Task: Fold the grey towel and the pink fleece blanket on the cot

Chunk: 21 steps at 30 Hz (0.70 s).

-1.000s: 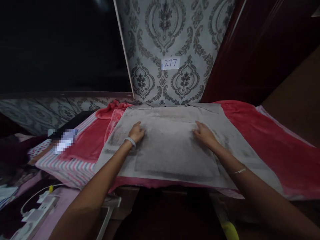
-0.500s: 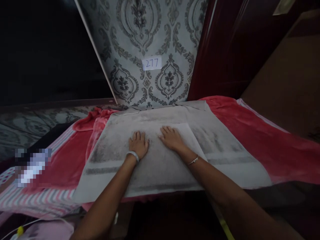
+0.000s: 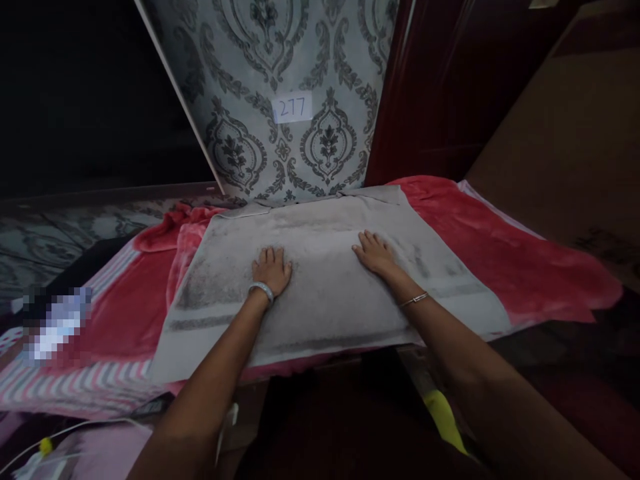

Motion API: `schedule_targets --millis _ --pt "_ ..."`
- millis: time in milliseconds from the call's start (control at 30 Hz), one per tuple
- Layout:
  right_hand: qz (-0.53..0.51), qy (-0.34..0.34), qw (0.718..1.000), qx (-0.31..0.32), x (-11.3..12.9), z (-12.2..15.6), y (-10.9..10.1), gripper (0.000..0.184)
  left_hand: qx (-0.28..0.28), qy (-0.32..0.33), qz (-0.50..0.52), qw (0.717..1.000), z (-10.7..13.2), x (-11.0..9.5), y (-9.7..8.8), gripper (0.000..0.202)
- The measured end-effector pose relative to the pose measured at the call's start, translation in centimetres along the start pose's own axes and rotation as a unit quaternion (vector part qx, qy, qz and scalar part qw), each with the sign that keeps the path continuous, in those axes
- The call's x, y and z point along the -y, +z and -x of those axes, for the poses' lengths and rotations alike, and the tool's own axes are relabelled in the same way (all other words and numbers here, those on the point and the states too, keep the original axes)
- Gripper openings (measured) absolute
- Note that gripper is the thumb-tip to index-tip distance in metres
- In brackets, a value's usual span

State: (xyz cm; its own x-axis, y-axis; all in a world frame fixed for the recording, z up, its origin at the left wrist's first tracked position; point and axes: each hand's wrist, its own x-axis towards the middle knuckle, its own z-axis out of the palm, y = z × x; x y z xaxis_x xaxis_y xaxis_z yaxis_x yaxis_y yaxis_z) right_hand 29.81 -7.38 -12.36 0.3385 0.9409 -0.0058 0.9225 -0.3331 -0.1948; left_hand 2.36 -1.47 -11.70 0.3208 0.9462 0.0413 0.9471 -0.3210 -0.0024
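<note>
A grey folded cloth point(image 3: 325, 293) lies spread over a red blanket point(image 3: 505, 240) on a table. My left hand point(image 3: 271, 267) rests flat on the cloth left of its middle, fingers stretched out, a pale bangle on the wrist. Flat and open too, my right hand point(image 3: 374, 253) presses the cloth to the right of the middle, with a thin bracelet on that wrist. Neither hand holds anything.
A patterned grey wall panel with a paper label "277" point(image 3: 293, 107) stands behind the table. A dark red door point(image 3: 430, 87) is at the right. A striped cloth point(image 3: 75, 387) and a white cable point(image 3: 30, 447) lie at the left. A yellow object point(image 3: 443, 417) sits below the table edge.
My hands came together near the middle of the cloth, then my right hand slid back out to the right. The view shifted right and slightly up.
</note>
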Motion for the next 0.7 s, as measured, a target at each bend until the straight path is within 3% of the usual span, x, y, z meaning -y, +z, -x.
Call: schedule_targets --millis 100,200,333,400,500,700 --pt "0.002 -0.049 0.998 -0.048 2.9 3.2 -0.7 0.064 -0.005 0.0 0.004 1.0 1.1 -0.2 -1.6 0.067" --pt "-0.019 -0.172 0.984 -0.046 6.7 7.6 0.3 0.063 -0.059 0.055 -0.008 0.997 4.3 -0.7 -2.6 0.065" --pt "-0.028 -0.269 0.963 -0.019 9.5 11.3 2.9 0.062 -0.044 0.118 -0.026 0.992 9.1 -1.2 -1.1 0.059" --pt "-0.025 -0.277 0.961 -0.011 8.9 11.6 3.6 0.062 -0.026 0.111 -0.033 0.993 10.4 -1.3 0.1 0.059" --pt "-0.016 -0.235 0.972 -0.011 5.7 11.0 3.7 0.064 -0.026 0.105 -0.032 0.994 10.6 -1.3 1.2 0.061" --pt "0.011 -0.102 0.993 -0.052 -2.3 11.5 3.6 0.066 -0.021 0.101 -0.028 0.994 10.1 -1.4 0.9 0.061"
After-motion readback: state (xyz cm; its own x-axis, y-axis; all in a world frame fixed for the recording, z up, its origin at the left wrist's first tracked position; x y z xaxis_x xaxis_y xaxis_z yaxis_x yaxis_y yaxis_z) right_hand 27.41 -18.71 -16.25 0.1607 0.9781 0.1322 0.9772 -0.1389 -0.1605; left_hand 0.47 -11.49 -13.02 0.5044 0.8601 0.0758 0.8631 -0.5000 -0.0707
